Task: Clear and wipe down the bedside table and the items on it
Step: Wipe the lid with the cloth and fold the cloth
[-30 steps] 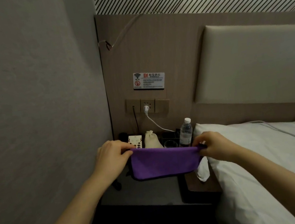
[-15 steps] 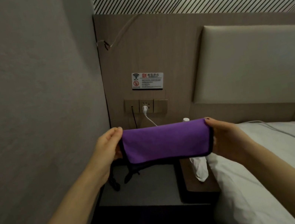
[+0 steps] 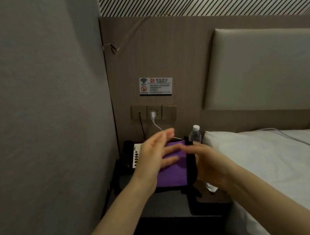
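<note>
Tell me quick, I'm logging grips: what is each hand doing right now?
Left hand: open, fingers straight, lying flat on the purple cloth.
Right hand: supports the cloth's right edge; grip cannot be told.

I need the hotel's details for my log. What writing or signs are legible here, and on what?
"Wi-Fi", under a wifi symbol, on the wall placard.
A red no-smoking sign, on the same placard.
A red logo with Chinese characters heads the placard; blurred, not reliably readable.
The placard's small print: too small to read.
Water bottle label: unreadable.
</note>
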The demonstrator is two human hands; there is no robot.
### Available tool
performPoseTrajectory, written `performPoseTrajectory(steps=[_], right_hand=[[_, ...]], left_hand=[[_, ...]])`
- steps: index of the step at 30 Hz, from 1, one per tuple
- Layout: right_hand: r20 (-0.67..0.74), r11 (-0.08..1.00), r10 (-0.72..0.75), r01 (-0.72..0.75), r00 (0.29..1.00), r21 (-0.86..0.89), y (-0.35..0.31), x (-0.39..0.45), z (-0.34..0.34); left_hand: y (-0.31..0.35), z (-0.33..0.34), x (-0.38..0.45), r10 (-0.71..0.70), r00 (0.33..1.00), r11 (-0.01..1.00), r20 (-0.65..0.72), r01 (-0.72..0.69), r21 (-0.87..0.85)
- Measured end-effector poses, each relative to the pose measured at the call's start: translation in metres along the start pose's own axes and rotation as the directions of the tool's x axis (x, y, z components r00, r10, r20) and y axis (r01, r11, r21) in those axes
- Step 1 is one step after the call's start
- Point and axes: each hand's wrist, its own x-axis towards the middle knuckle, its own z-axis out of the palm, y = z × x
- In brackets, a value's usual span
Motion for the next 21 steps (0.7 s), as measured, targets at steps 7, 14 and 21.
performPoseTrajectory(steps=[7,14,21], right_hand=[[-0.074,0.974,0.000,0.017,0.997,0.227,0.015,0.015,-0.010],[-0.273,0.951,0.305,-0.306,0.912,0.042,0.107,0.055,-0.017],[-0.331,0.897,0.113,-0.240,0.937,-0.371,0.155,0.096,0.014]], left_hand=[[-0.036,-0.043,-0.002,-0.424,0.905,0.905,-0.048,0.421,-0.058],[-0.123,-0.063,-0.013,-0.566,0.793,0.808,-0.227,0.588,0.039],[-0.162,-0.090,0.006,-0.379,0.878,0.728,-0.294,0.478,0.491]])
